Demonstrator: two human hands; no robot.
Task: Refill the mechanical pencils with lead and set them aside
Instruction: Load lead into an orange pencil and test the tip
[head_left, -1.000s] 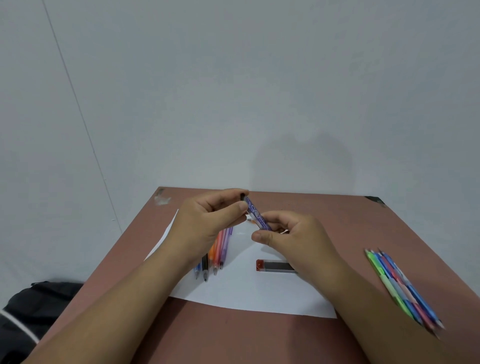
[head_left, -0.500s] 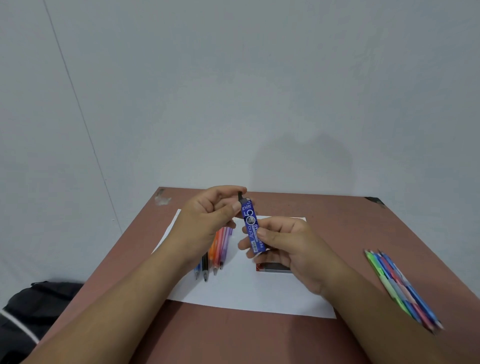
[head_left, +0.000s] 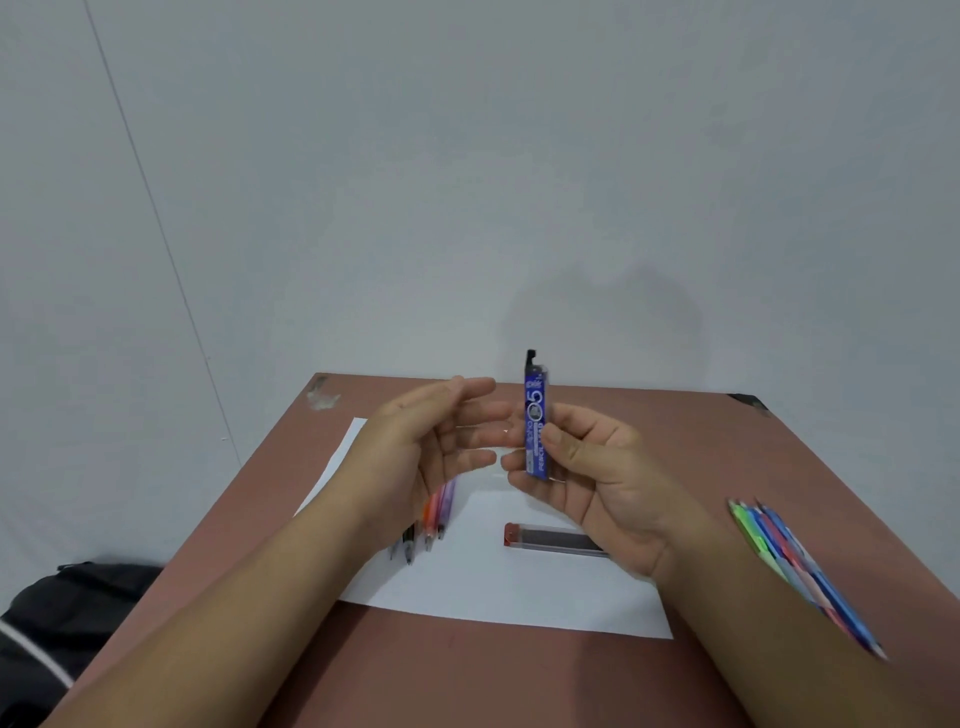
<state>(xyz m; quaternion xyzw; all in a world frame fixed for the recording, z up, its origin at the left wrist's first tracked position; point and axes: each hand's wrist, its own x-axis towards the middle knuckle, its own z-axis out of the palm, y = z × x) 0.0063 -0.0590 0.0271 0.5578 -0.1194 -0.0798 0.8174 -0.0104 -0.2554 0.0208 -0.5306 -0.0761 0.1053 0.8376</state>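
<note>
One upright blue lead case (head_left: 536, 423)

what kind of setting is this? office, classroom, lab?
Can't tell for sure; it looks like a plain desk set up for a stationery task. A brown table stands against a bare white wall, with a white paper sheet, coloured mechanical pencils and lead cases on it. A black bag lies on the floor.

Lead tube (head_left: 536, 426) in my right fingers: blue, white lettering, black cap.
Second tube (head_left: 556, 540) below my palm: dark, red cap.
Sheet (head_left: 493, 582): white.
Table (head_left: 467, 675): reddish-brown.
</note>
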